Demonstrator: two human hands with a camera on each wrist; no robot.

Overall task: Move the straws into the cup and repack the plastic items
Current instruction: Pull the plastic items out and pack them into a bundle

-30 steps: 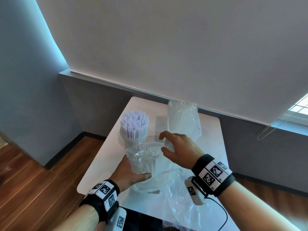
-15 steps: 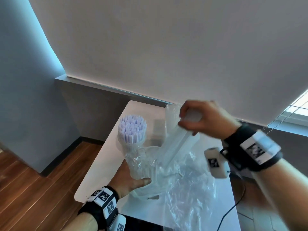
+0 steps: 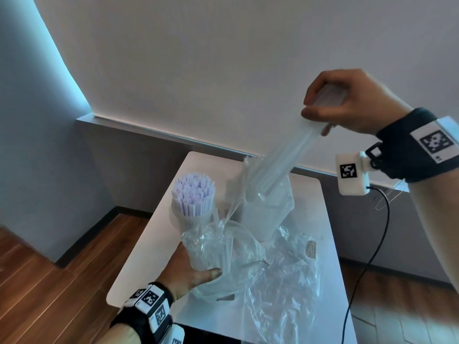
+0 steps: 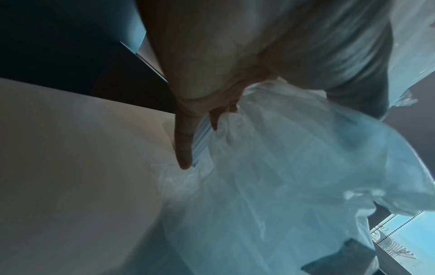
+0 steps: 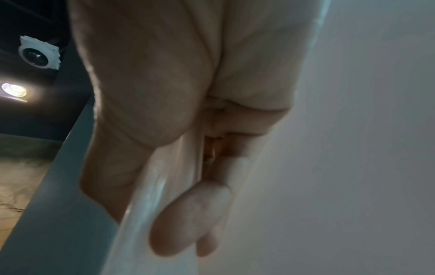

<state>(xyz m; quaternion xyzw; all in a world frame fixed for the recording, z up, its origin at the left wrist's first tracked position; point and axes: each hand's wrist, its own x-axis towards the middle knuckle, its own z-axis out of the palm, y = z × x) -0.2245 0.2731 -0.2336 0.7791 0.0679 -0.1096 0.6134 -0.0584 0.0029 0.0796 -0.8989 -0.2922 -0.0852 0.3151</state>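
My right hand (image 3: 323, 112) is raised high at the right and grips the top end of a bundle of clear straws (image 3: 280, 165) that slants down to the left. In the right wrist view my fingers (image 5: 188, 219) curl round those straws (image 5: 150, 201). Low at the table's front, my left hand (image 3: 198, 266) holds a crinkled clear plastic bag (image 3: 213, 247), thumb in front; what is inside is unclear. The left wrist view shows the same bag (image 4: 282, 167) against my fingers (image 4: 183, 145). A clear cup packed with lilac-white straws (image 3: 193, 197) stands upright just behind.
The small white table (image 3: 139, 264) sits in a corner under a window blind. A white container inside a clear bag (image 3: 265, 217) stands at the back. Loose clear plastic (image 3: 285, 289) covers the front right. A black cable (image 3: 372, 249) hangs from my right wrist.
My right hand has risen up and to the right, drawing the bundle of clear straws out from the plastic near my left hand. The left hand has kept its hold in place.
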